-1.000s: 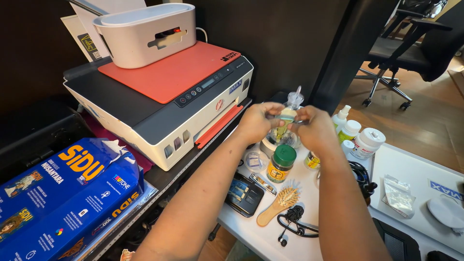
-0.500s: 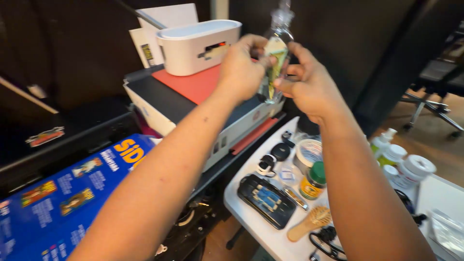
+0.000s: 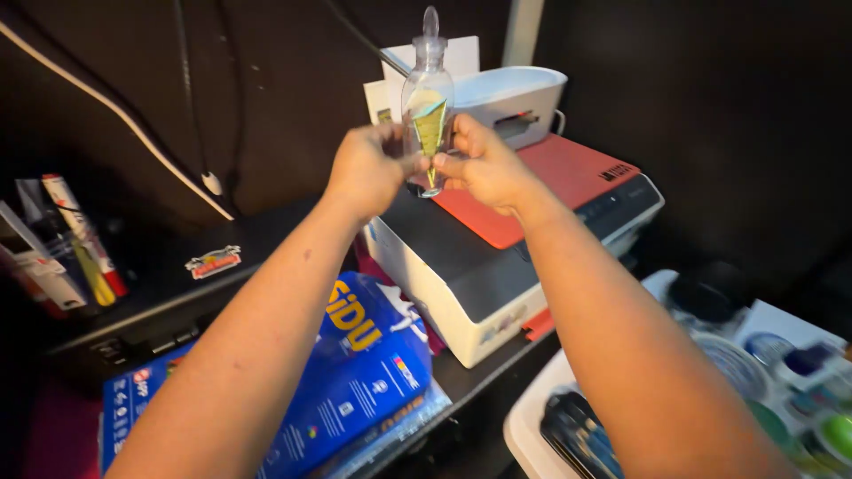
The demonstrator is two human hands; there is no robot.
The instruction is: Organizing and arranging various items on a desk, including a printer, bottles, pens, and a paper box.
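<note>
Raised higher, bottle (image 3: 428,102) (upright) between both hands' fingertips (image 3: 441,162).

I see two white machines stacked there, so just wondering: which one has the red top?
The larger lower one, the printer, has the red lid; the small white box resting on it is white all over.

1. The bottle (image 3: 428,98) is clear glass with a clear stopper and a yellow-green, cone-shaped label.
2. The printer (image 3: 515,253) just behind and below the bottle is white with a dark grey top and a coral-red lid.
3. The box (image 3: 515,99) atop the printer is white.
4. The packs (image 3: 355,372) left of the printer are blue with yellow lettering and small multicoloured marks.
5. The markers (image 3: 80,239) far left of the printer are white, red and yellow.
6. The tray (image 3: 532,417) right of the printer is white.
</note>
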